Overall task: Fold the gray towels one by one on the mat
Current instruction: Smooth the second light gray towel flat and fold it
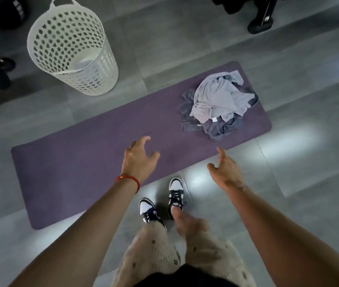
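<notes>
Your left hand (138,157) and right hand (225,169) hang above the purple mat (77,162), fingers spread loosely apart and holding nothing. The gray towels (218,104) lie crumpled in a heap at the mat's right end, well apart from the white laundry basket (71,48) on the floor.

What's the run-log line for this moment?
left hand: open, empty | right hand: open, empty | gray towels: unfolded heap on purple mat | laundry basket: upright off mat

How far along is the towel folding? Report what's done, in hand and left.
Done: no folded towel shows; the gray towels lie in one crumpled pile at the mat's right end. In hand: nothing; the left hand and right hand are open and empty above the mat's near edge. Left: every towel still needs folding.
</notes>
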{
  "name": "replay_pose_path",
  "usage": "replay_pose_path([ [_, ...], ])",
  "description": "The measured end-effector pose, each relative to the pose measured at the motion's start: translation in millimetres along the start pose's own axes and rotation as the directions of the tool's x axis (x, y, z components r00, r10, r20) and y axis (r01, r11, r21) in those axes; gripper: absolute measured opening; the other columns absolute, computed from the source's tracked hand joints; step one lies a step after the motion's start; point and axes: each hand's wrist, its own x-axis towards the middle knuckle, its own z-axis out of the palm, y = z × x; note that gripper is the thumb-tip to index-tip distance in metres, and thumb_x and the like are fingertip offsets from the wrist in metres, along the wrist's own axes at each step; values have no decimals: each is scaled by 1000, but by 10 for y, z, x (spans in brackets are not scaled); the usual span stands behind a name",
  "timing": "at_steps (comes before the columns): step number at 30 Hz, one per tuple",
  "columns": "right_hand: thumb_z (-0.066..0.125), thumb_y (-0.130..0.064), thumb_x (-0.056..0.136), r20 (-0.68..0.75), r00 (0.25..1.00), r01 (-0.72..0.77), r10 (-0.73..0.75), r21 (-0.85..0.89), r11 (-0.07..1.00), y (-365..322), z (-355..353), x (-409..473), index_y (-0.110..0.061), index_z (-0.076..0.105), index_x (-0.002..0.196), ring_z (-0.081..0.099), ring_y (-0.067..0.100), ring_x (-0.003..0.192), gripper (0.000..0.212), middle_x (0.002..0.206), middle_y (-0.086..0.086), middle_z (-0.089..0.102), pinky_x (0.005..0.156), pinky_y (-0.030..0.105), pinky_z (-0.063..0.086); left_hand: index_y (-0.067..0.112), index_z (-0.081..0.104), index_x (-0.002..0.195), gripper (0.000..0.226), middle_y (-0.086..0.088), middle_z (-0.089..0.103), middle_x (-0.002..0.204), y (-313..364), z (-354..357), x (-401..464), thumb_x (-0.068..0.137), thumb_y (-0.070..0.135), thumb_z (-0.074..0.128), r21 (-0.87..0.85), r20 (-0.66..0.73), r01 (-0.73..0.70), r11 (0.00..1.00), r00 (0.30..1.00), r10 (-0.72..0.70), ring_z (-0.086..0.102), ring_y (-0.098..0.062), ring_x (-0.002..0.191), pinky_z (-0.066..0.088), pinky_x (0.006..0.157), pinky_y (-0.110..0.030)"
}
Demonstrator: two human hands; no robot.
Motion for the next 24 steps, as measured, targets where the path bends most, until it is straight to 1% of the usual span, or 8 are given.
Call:
replay_pose_path([
  [5,58,-23,88,-14,998,62,-63,-40,997,-91,800,1608,-22,30,153,54,40,122,71,139,19,54,100,49,47,28,50,144,54,1,55,137,-825,615,1089,91,23,63,-7,-72,-14,1000,997,13,47,-23,129,43,102,-37],
  [7,57,-21,86,-23,989,135,-145,-244,960,-6,1182,2409,-22,34,150,50,39,124,68,138,16,52,97,52,48,28,48,145,57,0,55,139,-1219,1023,1723,90,25,64,-3,-85,-24,1000,996,23,47,-25,130,41,104,-36],
  [11,62,-29,87,-22,959,214,-282,-592,777,278,1778,3950,-25,37,148,38,37,136,66,149,9,40,105,57,40,34,32,155,72,-3,55,142,-1946,1784,3014,91,30,65,8,-95,-81,997,992,81,51,-28,129,38,106,-35],
  [14,66,-40,87,-149,940,109,-307,-721,685,347,1993,4985,-32,38,150,11,41,149,70,163,10,17,117,59,17,37,18,158,83,-6,52,143,-2414,2212,3885,91,30,65,50,-129,-168,985,976,173,45,-32,132,39,105,-41],
  [17,61,-52,87,-276,929,-51,-246,-754,654,330,2116,5701,-41,41,146,-6,40,151,63,165,9,4,117,66,3,41,12,158,89,-13,47,138,-2748,2474,4541,89,26,65,135,-199,-228,964,947,252,47,-38,122,41,105,-46],
  [20,54,-43,87,-457,847,-109,-273,-651,751,345,2230,6059,-27,54,136,19,31,146,51,150,8,37,113,73,3,46,8,157,91,-12,45,130,-2926,2572,4932,89,23,64,235,-182,-261,936,934,307,46,-39,116,45,99,-51],
  [22,53,-29,87,-586,710,-66,-392,-609,790,338,2286,6054,-16,64,118,44,26,130,35,124,6,59,115,68,9,45,6,157,92,-12,46,127,-3000,2578,5046,89,23,63,287,-175,-287,914,922,345,46,-37,117,45,98,-49],
  [24,57,-16,87,-644,559,17,-522,-621,783,299,2268,5888,-14,69,94,61,30,103,14,97,7,68,113,57,21,45,7,158,93,-11,47,124,-3002,2559,5014,89,18,63,194,-232,-312,930,907,353,48,-37,115,44,98,-44],
])
